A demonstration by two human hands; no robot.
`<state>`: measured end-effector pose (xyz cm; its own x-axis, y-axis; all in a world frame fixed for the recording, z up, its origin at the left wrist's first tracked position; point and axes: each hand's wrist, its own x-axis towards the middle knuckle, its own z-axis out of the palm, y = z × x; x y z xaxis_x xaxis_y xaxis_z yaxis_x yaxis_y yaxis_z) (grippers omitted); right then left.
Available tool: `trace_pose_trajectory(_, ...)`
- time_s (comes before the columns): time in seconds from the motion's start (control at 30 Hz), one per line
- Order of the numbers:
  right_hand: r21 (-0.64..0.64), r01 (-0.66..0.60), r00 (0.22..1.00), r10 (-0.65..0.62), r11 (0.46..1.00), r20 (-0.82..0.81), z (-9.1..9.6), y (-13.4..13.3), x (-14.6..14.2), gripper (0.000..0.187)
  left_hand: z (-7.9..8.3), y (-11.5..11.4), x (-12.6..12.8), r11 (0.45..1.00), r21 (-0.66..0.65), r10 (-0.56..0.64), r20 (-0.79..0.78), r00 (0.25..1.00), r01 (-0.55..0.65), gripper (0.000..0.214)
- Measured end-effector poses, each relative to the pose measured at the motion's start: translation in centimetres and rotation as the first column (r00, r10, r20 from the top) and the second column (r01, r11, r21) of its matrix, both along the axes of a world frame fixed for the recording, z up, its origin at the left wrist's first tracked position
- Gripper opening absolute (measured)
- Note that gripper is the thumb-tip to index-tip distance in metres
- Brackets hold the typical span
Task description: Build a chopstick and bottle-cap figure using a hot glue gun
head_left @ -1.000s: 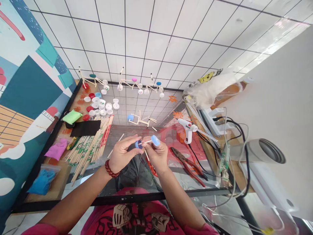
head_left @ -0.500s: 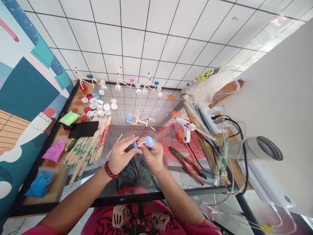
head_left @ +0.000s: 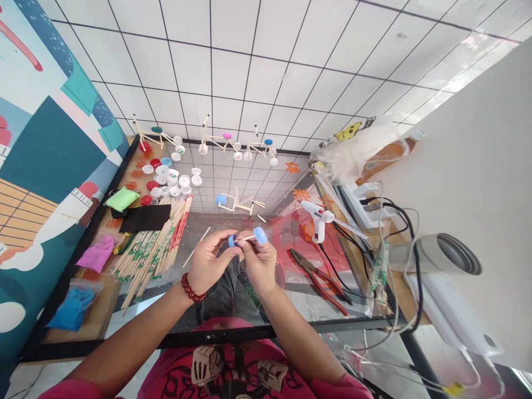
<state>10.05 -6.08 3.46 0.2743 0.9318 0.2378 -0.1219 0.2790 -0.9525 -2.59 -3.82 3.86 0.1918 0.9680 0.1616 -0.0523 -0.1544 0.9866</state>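
Over the glass table, my left hand pinches a small blue bottle cap between thumb and fingers. My right hand is closed on a short pale stick. A second blue bottle cap sits at the stick's right end, above my right fingers. The stick's left end meets the first cap, but whether it is fixed there I cannot tell. Beyond my hands lies a partly built stick frame with a light-blue cap at its left end.
Left are chopsticks, loose bottle caps and bags of pink clay and blue clay. Three stick-and-cap models stand along the back. A glue gun, pliers and cables are at right.
The right cap and stick have tilted slightly, with the cap now seen more edge-on. More of the left cap shows between my fingers. The whole view has shifted a little.
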Motion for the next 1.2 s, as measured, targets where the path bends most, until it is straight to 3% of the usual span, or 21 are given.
trace_pose_trajectory(0.3, -0.077, -0.018, 0.980, 0.002, 0.997, -0.201, 0.1, 0.3, -0.4, 0.005, -0.2, -0.1, 0.3, 1.000, 0.001, 0.021, -0.014, 1.000, -0.021, 0.032)
trace_pose_trajectory(0.5, -0.242, -0.174, 0.879, 0.039, 0.954, -0.476, 0.7, 1.0, 0.0, 0.020, 0.2, -0.3, 0.2, 0.966, 0.260, 0.081, -0.274, 0.958, -0.007, 0.063)
trace_pose_trajectory(0.77, -0.287, -0.302, 0.837, 0.109, 0.909, -0.536, 0.7, 1.1, 0.1, 0.027, 1.2, 0.2, -0.2, 0.865, 0.502, 0.174, -0.335, 0.926, 0.019, 0.036)
trace_pose_trajectory(1.03, -0.255, -0.283, 0.842, 0.112, 0.925, -0.527, 0.5, 1.2, 0.0, 0.025, 1.3, -0.2, -0.3, 0.849, 0.529, 0.244, -0.394, 0.886, 0.002, 0.028)
trace_pose_trajectory(1.2, -0.235, -0.232, 0.831, 0.066, 0.944, -0.553, 0.4, 1.3, -0.4, 0.025, 1.0, -0.2, -0.3, 0.884, 0.468, 0.223, -0.404, 0.887, -0.009, 0.029)
